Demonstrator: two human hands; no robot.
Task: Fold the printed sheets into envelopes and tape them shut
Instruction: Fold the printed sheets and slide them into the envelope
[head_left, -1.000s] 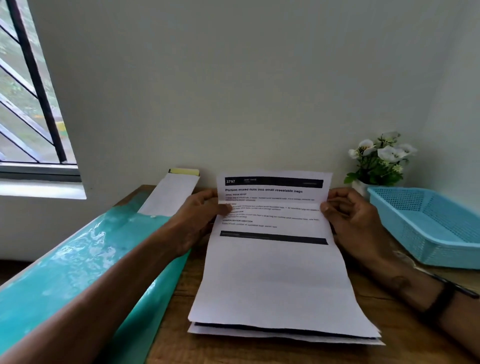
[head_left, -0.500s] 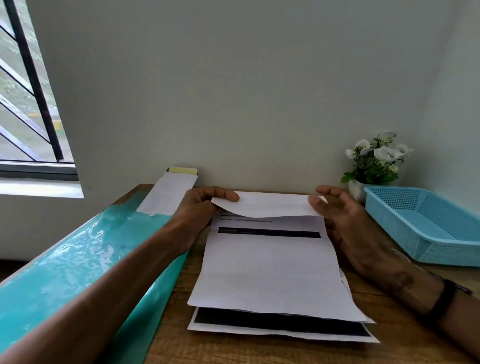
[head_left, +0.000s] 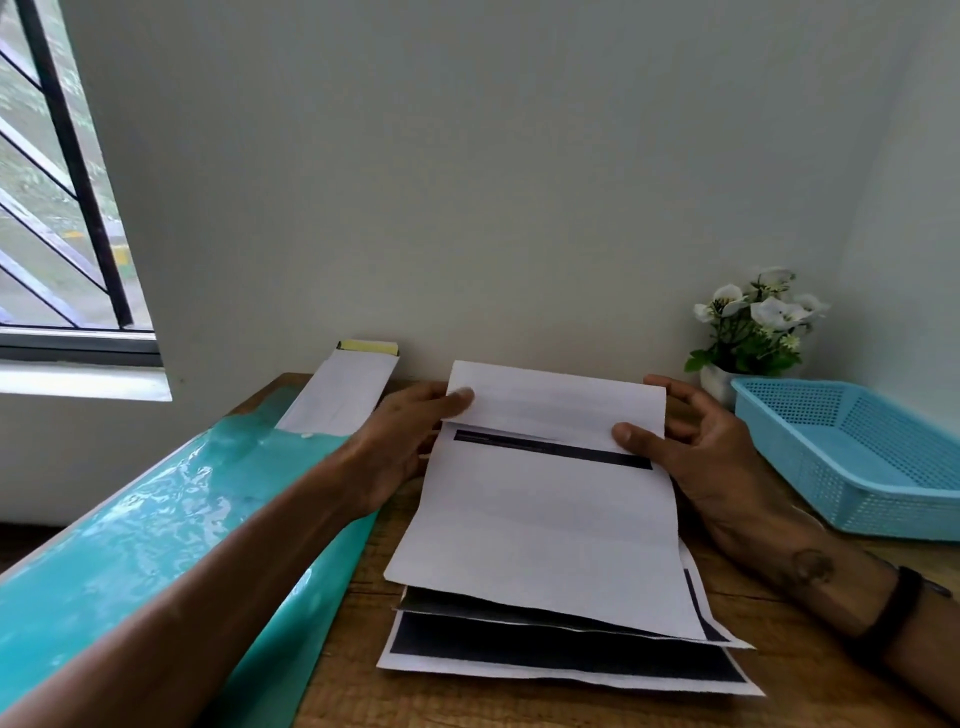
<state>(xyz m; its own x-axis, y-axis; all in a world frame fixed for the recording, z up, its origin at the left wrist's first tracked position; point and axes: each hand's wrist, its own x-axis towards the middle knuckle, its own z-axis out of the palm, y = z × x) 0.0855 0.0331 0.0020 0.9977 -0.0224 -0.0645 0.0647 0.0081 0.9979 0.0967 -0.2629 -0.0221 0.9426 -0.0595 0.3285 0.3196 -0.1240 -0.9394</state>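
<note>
- The top printed sheet (head_left: 545, 530) lies at the middle of the wooden table (head_left: 800, 670), on a small stack of printed sheets (head_left: 561, 657) whose dark printed bands show along the near edges.
- Its far end is folded over toward the person, so a blank white flap (head_left: 561, 402) covers the upper print; a black bar stays visible just below the flap's edge.
- The left hand (head_left: 410, 436) pinches the flap's left corner, thumb on top of the paper and fingers behind it.
- The right hand (head_left: 691, 441) holds the flap's right side, thumb pressed on the lower right corner and fingers curled round the sheet's right edge.
- The two hands are apart, one at each side of the sheet, both clamped on it.
- A dark band sits on the right wrist.
- A glossy teal plastic sheet (head_left: 156, 525) covers the left part of the table, running under the left forearm.
- A white folded envelope (head_left: 340, 392) with a yellow strip at its far end lies at the back left, leaning toward the wall, partly on the teal plastic.
- A light blue perforated basket (head_left: 857, 441) stands at the right side of the table.
- A small white pot of white flowers (head_left: 753, 322) stands in the back right corner, just behind the basket.
- A barred window (head_left: 57, 182) is in the wall to the left.
</note>
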